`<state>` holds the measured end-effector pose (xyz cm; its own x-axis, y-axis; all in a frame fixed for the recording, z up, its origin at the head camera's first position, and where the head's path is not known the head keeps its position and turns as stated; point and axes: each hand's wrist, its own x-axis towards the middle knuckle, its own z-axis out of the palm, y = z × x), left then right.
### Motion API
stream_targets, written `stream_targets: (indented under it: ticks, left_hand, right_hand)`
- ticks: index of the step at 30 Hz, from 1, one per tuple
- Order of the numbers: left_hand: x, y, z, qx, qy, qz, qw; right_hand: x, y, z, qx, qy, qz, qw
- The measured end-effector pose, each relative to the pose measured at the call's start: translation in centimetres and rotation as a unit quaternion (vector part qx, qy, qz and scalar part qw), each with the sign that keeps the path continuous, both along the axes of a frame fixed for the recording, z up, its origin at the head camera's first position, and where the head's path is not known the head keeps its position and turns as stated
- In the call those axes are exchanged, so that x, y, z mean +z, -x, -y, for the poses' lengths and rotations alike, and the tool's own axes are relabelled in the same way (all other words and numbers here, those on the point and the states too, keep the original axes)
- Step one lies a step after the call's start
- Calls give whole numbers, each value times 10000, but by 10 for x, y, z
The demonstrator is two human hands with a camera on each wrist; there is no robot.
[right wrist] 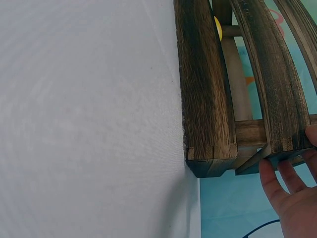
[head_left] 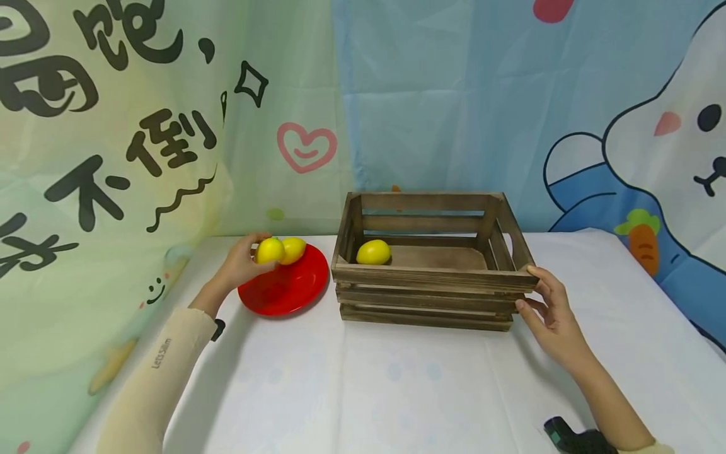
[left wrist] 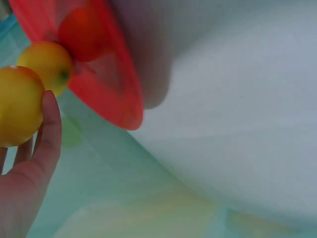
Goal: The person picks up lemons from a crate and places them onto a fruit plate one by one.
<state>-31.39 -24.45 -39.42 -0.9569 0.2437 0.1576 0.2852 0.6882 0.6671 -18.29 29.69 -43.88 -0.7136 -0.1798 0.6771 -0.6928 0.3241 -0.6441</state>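
Pinching a yellow lemon (head_left: 269, 251) between thumb and fingers of the left hand (head_left: 241, 263), at the left edge of a red plate (head_left: 283, 295). Has a second lemon (head_left: 295, 248) on that plate, just right of the left hand; cannot tell whether touching the held one. With the right hand (head_left: 558, 323), gripping a wooden crate (head_left: 428, 276) at its nearest corner. Has a third lemon (head_left: 374, 252) inside, between both hands, on the white-covered desk (head_left: 397, 391).

Wrist views: held lemon (left wrist: 19, 106) cropped; crate (right wrist: 271, 74) cropped
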Motion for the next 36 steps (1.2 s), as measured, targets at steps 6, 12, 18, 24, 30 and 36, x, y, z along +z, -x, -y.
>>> stream_targets:
  ticks: [6,12,18,24,30,36]
  left_hand:
    - [-11,-1,6,309,149,134,9993]
    - [-21,0,9,525,515,387,9965]
    - [-23,-1,9,669,696,671,9931]
    - [-20,-1,10,643,936,924,9892]
    - [-18,0,11,490,989,1049,9883]
    - [-18,-5,12,432,885,879,9913]
  right_hand:
    - [1,1,-1,-20,-93,33,9999]
    - [1,2,-3,0,-96,-34,9999]
    - [2,3,-1,-21,-75,29,10000]
    - [3,2,0,1,-74,123,9999]
    - [5,1,-1,-49,-130,119,9998]
    - [1,1,0,-50,-39,46,10000]
